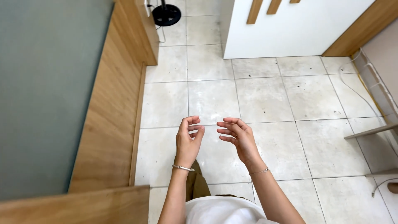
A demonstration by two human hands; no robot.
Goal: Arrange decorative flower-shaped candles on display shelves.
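- Above the tiled floor (265, 99), in mid-air: left hand (188, 141) and right hand (239, 139), both empty, fingers loosely curled, nothing gripped.
- Left hand: palm faces inward toward the right, fingers (191, 121) bent, thumb close to them but not pinching anything.
- Right hand: palm faces left, fingers (227, 124) curled and slightly spread, holding nothing.
- Hands just beside each other, small gap between fingertips, not touching.
- Thin silver bangle (183, 167) on left wrist; fine chain bracelet (261, 170) on right wrist.
- Below the forearms: white shirt (224, 211) and olive-brown trousers (198, 184) of the person, at bottom edge.
- Floor: pale square tiles, grey grout, scuffed and speckled.
- Left side: wooden frame (112, 120) with a grey-green panel (41, 95) inside it; nearest thing to the left hand, still apart from it.
- Top centre: white cabinet (298, 29) with slanted wooden handles (255, 10).
- Top left of floor: round black base (166, 15) of a stand, thin cord beside it.
- Right edge: white cables (365, 97) trailing along the wall, wooden trim (356, 31) above them, well apart from the hands.
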